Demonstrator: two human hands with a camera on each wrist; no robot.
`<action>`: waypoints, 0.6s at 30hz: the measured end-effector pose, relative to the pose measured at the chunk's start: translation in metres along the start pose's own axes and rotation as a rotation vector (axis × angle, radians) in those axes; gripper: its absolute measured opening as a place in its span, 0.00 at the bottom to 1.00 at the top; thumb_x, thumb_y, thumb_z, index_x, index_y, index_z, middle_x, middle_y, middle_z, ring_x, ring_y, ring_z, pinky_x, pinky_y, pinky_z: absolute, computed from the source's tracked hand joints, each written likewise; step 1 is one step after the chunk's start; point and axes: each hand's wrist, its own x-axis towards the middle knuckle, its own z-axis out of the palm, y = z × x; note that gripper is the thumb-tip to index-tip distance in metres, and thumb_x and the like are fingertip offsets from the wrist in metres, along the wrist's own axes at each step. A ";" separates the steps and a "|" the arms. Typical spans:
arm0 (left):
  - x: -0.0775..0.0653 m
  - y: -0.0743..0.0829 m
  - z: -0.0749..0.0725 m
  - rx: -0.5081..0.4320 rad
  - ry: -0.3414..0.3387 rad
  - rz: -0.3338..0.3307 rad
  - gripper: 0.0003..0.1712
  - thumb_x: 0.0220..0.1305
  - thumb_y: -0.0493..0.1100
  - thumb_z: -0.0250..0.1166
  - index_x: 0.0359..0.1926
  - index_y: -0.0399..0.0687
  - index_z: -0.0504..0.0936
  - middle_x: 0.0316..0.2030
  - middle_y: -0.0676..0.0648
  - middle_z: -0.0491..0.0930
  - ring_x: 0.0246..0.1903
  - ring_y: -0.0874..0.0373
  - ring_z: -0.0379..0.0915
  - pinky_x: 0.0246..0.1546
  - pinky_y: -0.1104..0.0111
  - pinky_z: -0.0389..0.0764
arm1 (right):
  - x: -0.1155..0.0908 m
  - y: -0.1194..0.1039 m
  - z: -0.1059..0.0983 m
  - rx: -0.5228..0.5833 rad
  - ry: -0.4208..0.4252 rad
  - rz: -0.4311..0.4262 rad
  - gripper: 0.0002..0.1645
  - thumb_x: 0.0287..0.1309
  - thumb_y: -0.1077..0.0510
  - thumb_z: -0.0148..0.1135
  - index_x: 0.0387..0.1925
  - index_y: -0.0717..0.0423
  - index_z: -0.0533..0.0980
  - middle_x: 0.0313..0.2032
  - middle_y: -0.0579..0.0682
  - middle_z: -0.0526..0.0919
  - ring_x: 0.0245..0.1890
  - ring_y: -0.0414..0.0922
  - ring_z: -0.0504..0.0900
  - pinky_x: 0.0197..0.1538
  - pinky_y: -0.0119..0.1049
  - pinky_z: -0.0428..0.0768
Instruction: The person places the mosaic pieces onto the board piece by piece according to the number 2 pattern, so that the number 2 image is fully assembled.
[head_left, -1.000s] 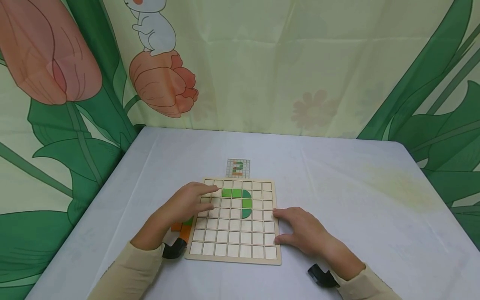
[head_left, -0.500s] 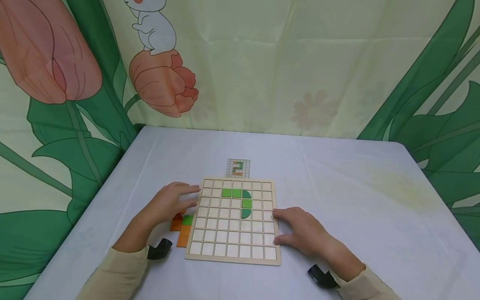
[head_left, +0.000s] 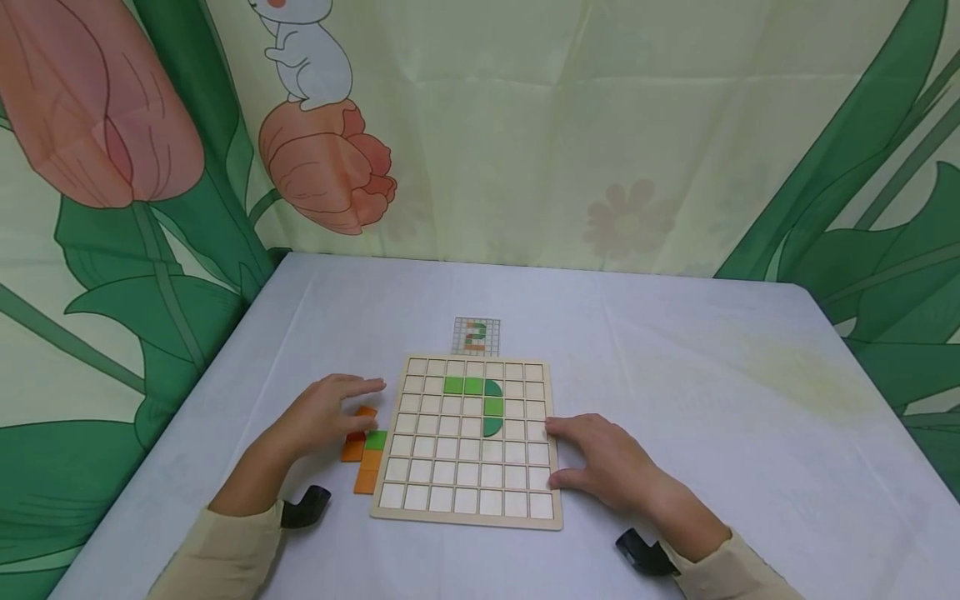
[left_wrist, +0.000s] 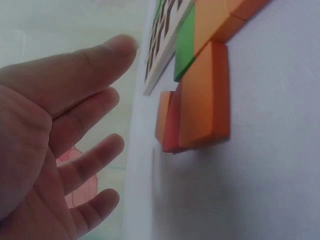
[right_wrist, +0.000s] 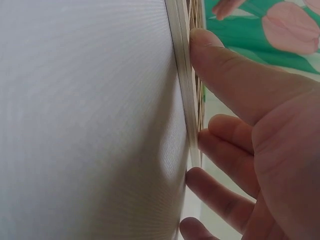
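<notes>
A wooden grid board [head_left: 470, 451] lies on the white table; green squares [head_left: 473, 386] and dark green rounded pieces [head_left: 492, 427] fill a hook-shaped run of its cells. My left hand [head_left: 318, 417] hovers left of the board, fingers extended and holding nothing. Beneath and beside it are loose blocks: an orange block [left_wrist: 204, 100], a red block [left_wrist: 172, 122] and a green block [left_wrist: 185, 44], with more orange ones by the board's edge. My right hand [head_left: 607, 458] rests its thumb and fingertips against the board's right edge, as the right wrist view [right_wrist: 197, 45] also shows.
A small pattern card [head_left: 476, 337] with a coloured figure on a grid lies just behind the board. Black wrist cameras sit at both sleeves. A curtain with printed tulips [head_left: 327, 167] hangs behind the table.
My left hand has moved left, away from over the board, to above the loose blocks, which now show more. The right hand and the board stay in place.
</notes>
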 end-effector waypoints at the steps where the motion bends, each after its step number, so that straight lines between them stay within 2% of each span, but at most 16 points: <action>1: 0.000 0.000 0.001 0.000 -0.010 -0.006 0.34 0.58 0.45 0.75 0.66 0.51 0.78 0.63 0.35 0.72 0.64 0.37 0.64 0.58 0.44 0.73 | 0.000 0.000 0.000 0.002 0.000 0.001 0.39 0.51 0.42 0.75 0.61 0.55 0.76 0.59 0.52 0.79 0.60 0.55 0.75 0.60 0.55 0.72; 5: -0.001 -0.003 0.004 0.003 -0.032 -0.004 0.36 0.56 0.46 0.77 0.66 0.51 0.78 0.64 0.34 0.70 0.65 0.36 0.62 0.58 0.43 0.72 | 0.000 0.000 0.000 0.003 0.000 0.006 0.39 0.51 0.42 0.75 0.61 0.54 0.76 0.59 0.52 0.79 0.60 0.55 0.75 0.60 0.55 0.71; 12: -0.002 -0.007 0.010 0.084 -0.008 0.023 0.38 0.52 0.47 0.79 0.65 0.49 0.78 0.63 0.34 0.71 0.65 0.35 0.62 0.57 0.42 0.72 | 0.000 0.001 0.001 0.001 -0.002 0.003 0.38 0.51 0.43 0.75 0.61 0.55 0.76 0.59 0.52 0.79 0.59 0.55 0.75 0.60 0.54 0.72; 18: -0.001 -0.009 0.012 0.106 -0.006 0.038 0.36 0.52 0.46 0.79 0.64 0.48 0.80 0.63 0.34 0.72 0.65 0.35 0.62 0.57 0.41 0.71 | 0.000 0.001 0.001 0.000 0.000 0.002 0.38 0.51 0.43 0.75 0.61 0.55 0.76 0.59 0.52 0.79 0.59 0.55 0.75 0.59 0.54 0.72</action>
